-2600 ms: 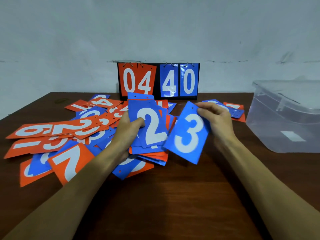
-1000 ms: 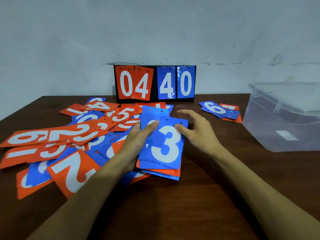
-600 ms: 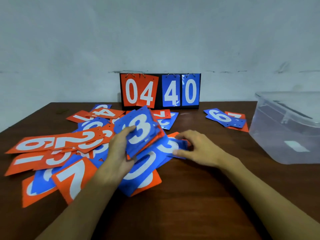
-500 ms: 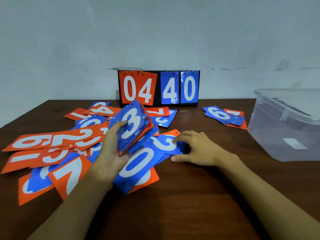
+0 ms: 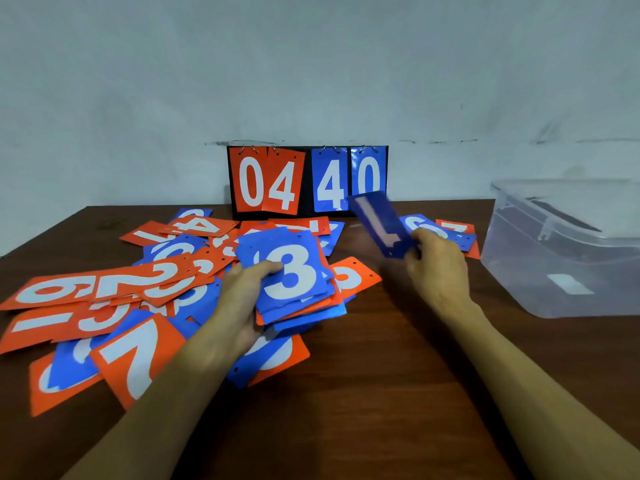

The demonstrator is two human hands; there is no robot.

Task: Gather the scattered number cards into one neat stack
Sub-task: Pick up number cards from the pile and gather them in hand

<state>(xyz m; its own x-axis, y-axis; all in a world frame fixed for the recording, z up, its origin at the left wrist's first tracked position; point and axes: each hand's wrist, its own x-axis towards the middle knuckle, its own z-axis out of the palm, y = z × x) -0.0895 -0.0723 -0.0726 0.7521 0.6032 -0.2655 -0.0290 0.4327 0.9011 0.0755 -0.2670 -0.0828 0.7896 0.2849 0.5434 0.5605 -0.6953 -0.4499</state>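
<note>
- I see the table (image 5: 363, 393) as dark brown wood, smooth, with visible grain and a soft sheen.
- The scattered number cards (image 5: 131, 282) look to me like thin, stiff plastic sheet in orange or blue, smooth and slightly glossy, with small punched holes near one edge.
- The stack of cards (image 5: 291, 271) has the same smooth sheet finish.
- The raised blue card (image 5: 377, 221) is blurred, but its face shines.
- The scoreboard (image 5: 308, 181) has a matt black backing, glossy cards that catch the light, and thin metal rings (image 5: 254, 148) on top.
- The storage box (image 5: 561, 251) is translucent plastic, cloudy and smooth.
- The wall (image 5: 311, 64) is matt, painted, somewhat rough and scuffed.
</note>
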